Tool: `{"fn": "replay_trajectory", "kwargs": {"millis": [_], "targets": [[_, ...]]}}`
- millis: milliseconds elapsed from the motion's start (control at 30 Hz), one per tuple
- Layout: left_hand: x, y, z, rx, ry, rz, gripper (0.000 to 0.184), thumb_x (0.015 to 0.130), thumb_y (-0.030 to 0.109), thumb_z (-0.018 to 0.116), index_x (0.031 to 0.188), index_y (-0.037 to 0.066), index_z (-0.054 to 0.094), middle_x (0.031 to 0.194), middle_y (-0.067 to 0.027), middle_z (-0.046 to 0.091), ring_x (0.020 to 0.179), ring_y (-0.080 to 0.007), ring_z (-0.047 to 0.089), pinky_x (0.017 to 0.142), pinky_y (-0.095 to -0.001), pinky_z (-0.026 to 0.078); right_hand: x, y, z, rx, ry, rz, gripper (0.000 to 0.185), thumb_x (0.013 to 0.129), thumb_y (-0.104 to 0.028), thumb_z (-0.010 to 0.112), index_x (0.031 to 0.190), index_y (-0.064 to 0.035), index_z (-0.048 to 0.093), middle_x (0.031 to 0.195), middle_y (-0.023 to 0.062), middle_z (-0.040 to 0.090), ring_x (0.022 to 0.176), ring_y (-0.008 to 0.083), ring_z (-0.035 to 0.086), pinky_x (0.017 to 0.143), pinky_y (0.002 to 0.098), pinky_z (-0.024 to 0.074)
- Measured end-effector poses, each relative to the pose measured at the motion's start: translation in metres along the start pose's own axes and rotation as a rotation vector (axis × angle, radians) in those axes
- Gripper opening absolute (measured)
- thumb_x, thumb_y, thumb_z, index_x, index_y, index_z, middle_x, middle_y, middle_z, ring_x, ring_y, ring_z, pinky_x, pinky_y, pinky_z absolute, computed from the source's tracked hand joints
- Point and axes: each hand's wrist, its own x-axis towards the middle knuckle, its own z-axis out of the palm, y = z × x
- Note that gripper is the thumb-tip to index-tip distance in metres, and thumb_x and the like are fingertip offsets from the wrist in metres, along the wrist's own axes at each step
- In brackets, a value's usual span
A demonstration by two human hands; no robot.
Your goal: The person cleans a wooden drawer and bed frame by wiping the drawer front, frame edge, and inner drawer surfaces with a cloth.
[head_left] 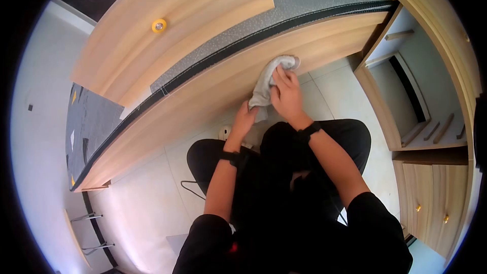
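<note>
the left hand (pixel 245 121) is closed on the lower end of a pale grey cloth (pixel 264 85), its fingertips pinched together with little gap between them. above and to the right of that grip, the right hand (pixel 288 95) has its bent fingers laid on the cloth's upper part; i cannot tell whether they close around it or only press it. the cloth hangs in loose folds between the two hands and reaches a little past the right fingertips, over the long wooden side panel (pixel 324 42) just beyond both hands. a small rounded pale edge shows at the cloth's top end, too unclear to name.

a dark band (pixel 309 131) circles the right wrist, and another dark band (pixel 231 158) the left. farther off, above the grip, a black stitched edging (pixel 228 49) runs along the panel's top, with a wooden board (pixel 203 0) bearing a round yellow knob (pixel 159 25) to the upper left. well to the right of the hands stands an open wooden cabinet (pixel 439 153). below the grip are the person's knees in black, over pale floor tiles (pixel 329 89).
</note>
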Motion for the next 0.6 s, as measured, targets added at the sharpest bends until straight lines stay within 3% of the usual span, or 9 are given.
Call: {"fn": "replay_trajectory", "kwargs": {"millis": [67,100,133,167,267,333,433,567,600], "targets": [[0.004,-0.012,0.002,-0.213,-0.042,-0.064,0.038,0.095,0.024,0.052,0.125,0.0,0.053,0.122,-0.0128,0.059,0.105,-0.0298,0.06,0.085,-0.0348,0.049,-0.002,0.01,0.004,0.048,0.054,0.048,0.041,0.075,0.003,0.059,0.115,0.0015,0.063,0.125,0.0166,0.062,0.101,0.0364,0.059,0.09,0.0387,0.0489],[0.003,-0.012,0.003,-0.216,-0.036,-0.07,0.038,0.095,0.024,0.052,0.125,0.0,0.053,0.122,-0.0128,0.059,0.105,-0.0298,0.06,0.085,-0.0348,0.049,-0.001,0.011,0.006,0.09,0.119,0.093,0.039,0.076,0.005,0.058,0.114,0.0016,0.064,0.124,0.0168,0.062,0.1,0.037,0.059,0.09,0.0383,0.0486],[0.003,-0.012,0.005,-0.527,-0.017,-0.176,0.039,0.096,0.025,0.052,0.128,0.001,0.05,0.124,-0.0126,0.058,0.107,-0.0304,0.059,0.087,-0.0386,0.05,-0.001,0.01,0.009,0.235,0.121,0.303,0.031,0.079,0.007,0.056,0.109,0.0024,0.064,0.121,0.0151,0.064,0.098,0.0314,0.062,0.088,0.0367,0.0487],[0.003,-0.011,0.007,-0.837,0.002,-0.278,0.041,0.098,0.025,0.051,0.131,0.002,0.046,0.126,-0.0124,0.057,0.11,-0.0309,0.059,0.09,-0.0424,0.05,-0.001,0.011,0.011,0.238,0.117,0.302,0.031,0.079,0.007,0.056,0.109,0.0024,0.064,0.121,0.0151,0.064,0.098,0.0314,0.062,0.088,0.0367,0.0487],[0.007,-0.021,0.011,-1.1,-0.02,-0.353,0.04,0.1,0.023,0.049,0.135,0.004,0.041,0.129,-0.0149,0.054,0.114,-0.0327,0.056,0.098,-0.0511,0.047,-0.009,0.03,0.024,0.41,0.218,0.479,0.024,0.081,0.005,0.057,0.104,0.0027,0.061,0.112,0.0144,0.064,0.094,0.0252,0.062,0.086,0.0345,0.0485],[0.005,-0.014,0.014,-1.2,0.0,-0.361,0.04,0.1,0.021,0.048,0.135,0.003,0.04,0.133,-0.0157,0.051,0.118,-0.0333,0.053,0.1,-0.0516,0.046,-0.042,0.075,0.055,0.592,0.21,0.899,0.023,0.083,0.001,0.059,0.106,0.0005,0.055,0.105,0.0127,0.06,0.091,0.0211,0.059,0.08,0.0343,0.0493],[0.009,-0.023,0.017,-1.312,0.026,-0.337,0.039,0.101,0.018,0.046,0.135,0.0,0.037,0.139,-0.0172,0.044,0.125,-0.0352,0.047,0.105,-0.0533,0.042,-0.043,0.066,0.048,0.812,0.22,1.184,0.022,0.085,0.002,0.057,0.105,-0.0041,0.049,0.099,0.008,0.057,0.086,0.02,0.059,0.075,0.0276,0.0497],[0.016,-0.029,0.017,-1.361,0.115,-0.323,0.037,0.101,0.017,0.046,0.132,-0.001,0.038,0.138,-0.0189,0.044,0.127,-0.0364,0.045,0.107,-0.054,0.04,-0.054,0.09,0.059,0.692,0.013,1.173,0.022,0.085,-0.005,0.059,0.105,-0.0045,0.05,0.096,0.0082,0.057,0.091,0.0219,0.059,0.079,0.0312,0.0504],[0.019,-0.037,0.017,-1.365,0.118,-0.32,0.037,0.101,0.017,0.046,0.132,-0.001,0.038,0.138,-0.0189,0.044,0.127,-0.0364,0.045,0.107,-0.054,0.04,-0.034,0.064,0.039,0.846,0.085,1.431,0.02,0.082,-0.005,0.059,0.101,-0.0029,0.052,0.093,0.0088,0.056,0.089,0.0231,0.058,0.08,0.0344,0.0488]]}}
